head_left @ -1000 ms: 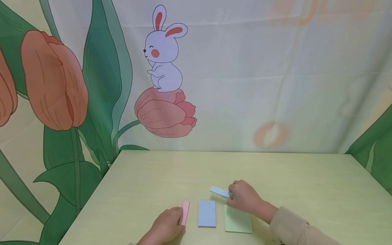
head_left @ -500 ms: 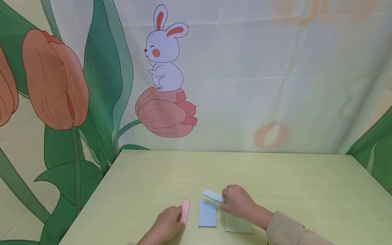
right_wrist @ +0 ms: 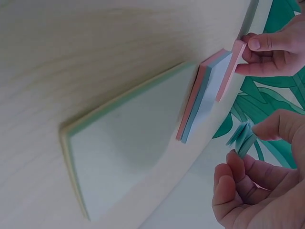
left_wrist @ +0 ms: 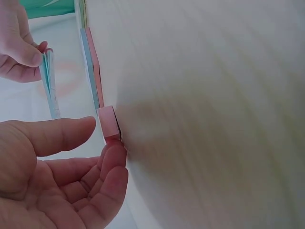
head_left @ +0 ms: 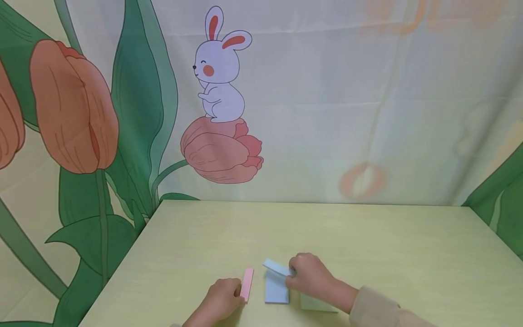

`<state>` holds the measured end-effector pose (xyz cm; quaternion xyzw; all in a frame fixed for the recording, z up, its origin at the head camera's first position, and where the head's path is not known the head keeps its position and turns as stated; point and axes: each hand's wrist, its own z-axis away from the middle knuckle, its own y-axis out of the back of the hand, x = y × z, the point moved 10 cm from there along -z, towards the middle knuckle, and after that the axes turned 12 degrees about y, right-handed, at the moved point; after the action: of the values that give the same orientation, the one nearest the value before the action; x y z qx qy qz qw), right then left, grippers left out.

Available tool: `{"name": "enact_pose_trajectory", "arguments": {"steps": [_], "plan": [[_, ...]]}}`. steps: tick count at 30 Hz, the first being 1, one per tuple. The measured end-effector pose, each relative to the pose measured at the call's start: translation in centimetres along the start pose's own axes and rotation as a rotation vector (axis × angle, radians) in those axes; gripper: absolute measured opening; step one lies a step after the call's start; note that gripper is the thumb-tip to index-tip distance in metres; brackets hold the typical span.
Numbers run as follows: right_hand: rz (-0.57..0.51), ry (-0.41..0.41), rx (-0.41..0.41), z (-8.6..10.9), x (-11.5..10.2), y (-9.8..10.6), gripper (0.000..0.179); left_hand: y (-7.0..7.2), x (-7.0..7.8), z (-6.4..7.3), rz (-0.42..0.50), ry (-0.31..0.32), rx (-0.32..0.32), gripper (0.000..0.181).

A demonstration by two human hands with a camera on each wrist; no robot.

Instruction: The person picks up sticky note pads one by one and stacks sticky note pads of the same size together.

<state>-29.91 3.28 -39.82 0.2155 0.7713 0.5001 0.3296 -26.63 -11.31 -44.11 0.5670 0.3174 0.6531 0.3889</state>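
In the head view my right hand (head_left: pixel 312 274) pinches a narrow light-blue sticky-note pad (head_left: pixel 275 267) between thumb and fingers. That pad hangs over the far end of a wider blue note pad (head_left: pixel 277 290); its leaves spread apart a little in the right wrist view. A narrow pink sticky-note pad (head_left: pixel 247 285) lies left of the blue one, with my left hand (head_left: pixel 222 299) at its left side. In the left wrist view loosely bent fingers touch the end of the pink pad (left_wrist: pixel 108 123), and the thumb tip stands just beside it.
A square green note pad (right_wrist: pixel 128 129) lies right of the blue one, partly covered by my right hand in the head view. Beneath the blue pad is a pink layer (right_wrist: pixel 194 98). A printed cloth (head_left: pixel 306 113) hangs behind the pale table (head_left: pixel 196 240).
My right hand has carried the light-blue pad left and nearer, from above the green pad to over the blue one. The left hand has drawn back slightly from the pink pad, which stays put.
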Motion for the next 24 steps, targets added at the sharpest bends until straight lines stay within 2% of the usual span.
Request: {"name": "enact_pose_trajectory", "arguments": {"steps": [8, 15, 24], "plan": [[-0.078, -0.022, -0.061, -0.2, -0.8, -1.0, 0.022, -0.2, 0.0, -0.2, -0.012, 0.015, -0.020, 0.026], [-0.068, 0.004, -0.066, -0.4, -1.5, -1.6, 0.021, -0.2, 0.0, -0.1, -0.008, -0.011, -0.007, 0.028], [-0.068, 0.003, -0.099, -0.8, -2.2, -2.3, 0.027, -0.6, -0.2, -0.5, -0.018, 0.038, -0.051, 0.024]]}}
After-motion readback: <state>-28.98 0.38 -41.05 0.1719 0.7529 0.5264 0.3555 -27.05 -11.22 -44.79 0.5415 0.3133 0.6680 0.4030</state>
